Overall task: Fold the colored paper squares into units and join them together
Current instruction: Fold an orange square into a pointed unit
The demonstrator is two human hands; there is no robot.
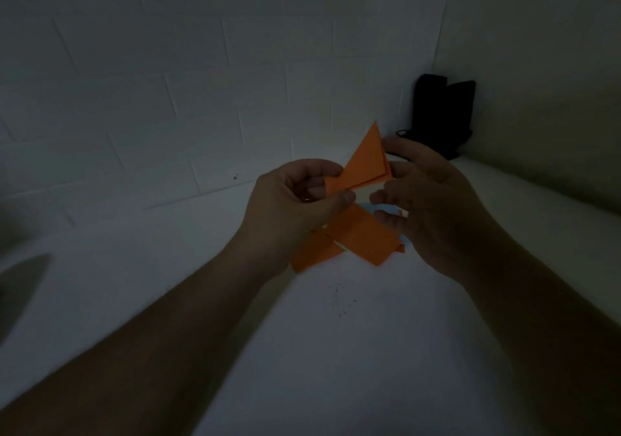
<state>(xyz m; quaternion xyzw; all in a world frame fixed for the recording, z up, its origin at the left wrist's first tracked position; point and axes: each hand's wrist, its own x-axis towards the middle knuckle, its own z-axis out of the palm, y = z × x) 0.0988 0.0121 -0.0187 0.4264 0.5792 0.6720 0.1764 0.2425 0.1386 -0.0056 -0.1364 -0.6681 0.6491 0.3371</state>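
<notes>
A dim white table [336, 351] is seen against a painted brick wall [168, 83], with a dark object [440, 116] in its far right corner. An orange folded unit [364, 163] is pinched by the left hand [295, 200] and touched by the right hand [426, 200], whose fingers are loosely curled. More orange folded pieces [356, 237] are seen below, above a light blue paper [369, 206].

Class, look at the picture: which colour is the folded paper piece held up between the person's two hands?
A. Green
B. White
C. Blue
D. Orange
D: the folded paper unit pinched by the left hand and steadied by the right hand is orange; only a sliver of blue paper lies on the white table below.
</notes>
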